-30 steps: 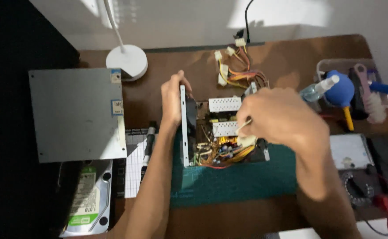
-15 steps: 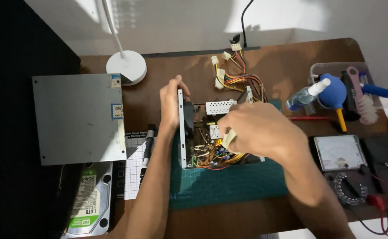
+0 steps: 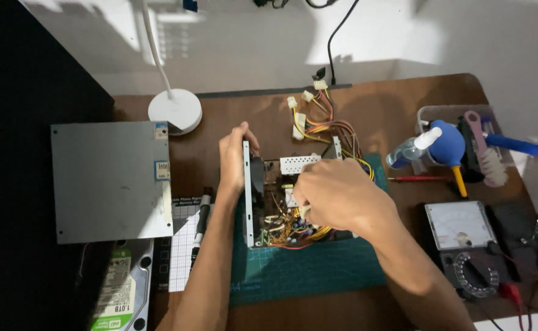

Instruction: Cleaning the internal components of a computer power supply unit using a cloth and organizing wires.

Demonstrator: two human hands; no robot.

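An open power supply [image 3: 281,202] lies in the middle of the brown desk [image 3: 404,104], on a green cutting mat [image 3: 305,273]. The left hand [image 3: 235,156] holds the thin metal side wall of the power supply, with the fingers closed around its top edge. The right hand [image 3: 336,196] is over the circuit parts inside; its fingers are curled down into the box, but I cannot tell if they hold something, because the hand hides them. A bundle of yellow, orange and red cables [image 3: 324,122] with white plugs goes from the box toward the back of the desk. At the left lies a grey metal cover plate [image 3: 106,181], which has a small white and blue label on its right edge. Below it, at the lower left, a hard drive [image 3: 118,294] shows a label which is white with a green band. A white lamp base [image 3: 175,110] stands behind the plate. At the right are a blue rubber air blower [image 3: 446,142], a red screwdriver [image 3: 419,179] and a meter with a white dial [image 3: 462,236].
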